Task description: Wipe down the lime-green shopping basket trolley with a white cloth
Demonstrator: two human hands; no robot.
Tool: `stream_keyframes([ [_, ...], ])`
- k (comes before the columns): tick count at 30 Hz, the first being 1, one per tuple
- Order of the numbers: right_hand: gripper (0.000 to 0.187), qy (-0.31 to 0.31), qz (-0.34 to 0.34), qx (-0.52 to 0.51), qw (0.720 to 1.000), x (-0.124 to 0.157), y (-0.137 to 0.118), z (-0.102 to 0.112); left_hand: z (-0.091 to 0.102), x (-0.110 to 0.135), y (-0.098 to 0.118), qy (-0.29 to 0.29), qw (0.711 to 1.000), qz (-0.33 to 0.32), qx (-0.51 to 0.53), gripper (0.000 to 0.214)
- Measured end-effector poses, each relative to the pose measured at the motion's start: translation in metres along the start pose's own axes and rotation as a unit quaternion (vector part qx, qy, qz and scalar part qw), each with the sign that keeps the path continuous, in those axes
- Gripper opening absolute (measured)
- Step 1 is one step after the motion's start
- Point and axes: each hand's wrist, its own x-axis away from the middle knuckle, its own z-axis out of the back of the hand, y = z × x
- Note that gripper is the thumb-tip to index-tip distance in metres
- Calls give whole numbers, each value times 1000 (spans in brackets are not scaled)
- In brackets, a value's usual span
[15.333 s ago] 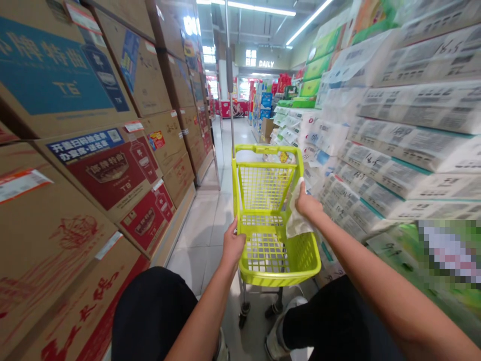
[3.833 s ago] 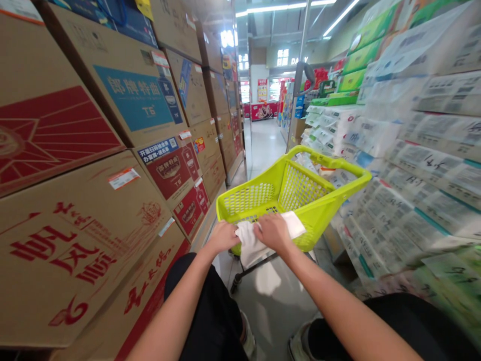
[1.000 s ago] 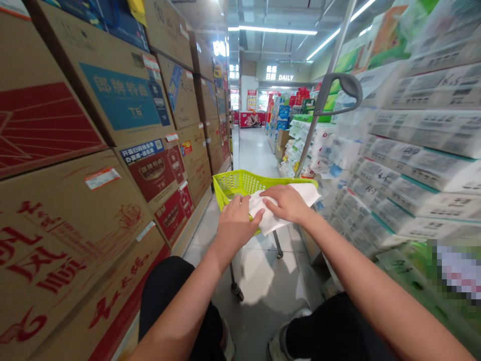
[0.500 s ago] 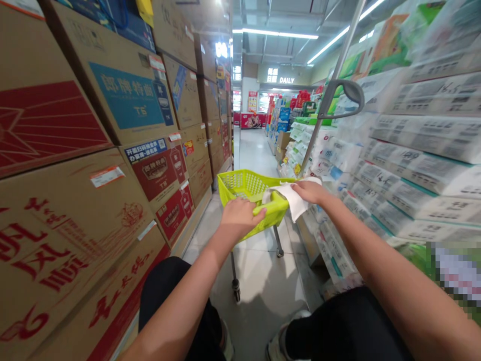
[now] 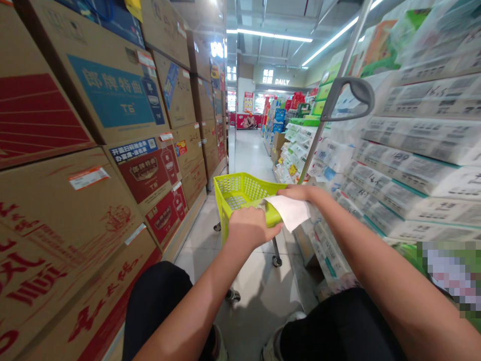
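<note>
A yellow-green shopping-cart basket with perforated walls stands on wheeled metal legs in front of my knees. My left hand is closed around the near end of its rim, thumb pointing right. On the basket's right edge, my right hand presses a white cloth, which drapes over the near corner and hangs down outside. The fingertips of that hand are partly hidden. A metal pole with a grey loop handle rises at a slant behind my right hand.
Stacked cardboard cartons wall the left side of the aisle. Packs of white paper goods are piled along the right. The tiled floor runs on to a red display at the far end. My knees flank the cart.
The cart has turned slightly and another caster shows at left. My right hand has slid left along the rim with the cloth. My left hand has shifted right and a little lower.
</note>
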Motion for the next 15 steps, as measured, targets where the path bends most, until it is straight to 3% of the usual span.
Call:
stream_keyframes([
  [1,44,-15,-16,-14,1000,-3,-1,1,0,1,-1,-1,1000,0,-7,72],
  [3,46,20,-32,0,999,-1,-6,-2,0,1,-5,-8,1000,9,-24,72],
  [5,48,123,-31,47,991,10,-12,-14,1,-1,-10,-14,999,23,-36,73],
  [8,46,291,-20,96,952,35,-21,-43,2,-5,-19,-20,999,25,-44,73],
  [11,42,400,-1,110,910,56,-28,-67,2,-7,-28,-25,998,9,-56,73],
  [13,42,404,-17,111,908,61,-30,-71,1,-8,-34,-23,998,-4,-64,74],
  [15,44,341,-57,110,932,57,-29,-63,1,-7,-38,-15,997,-23,-68,76],
])
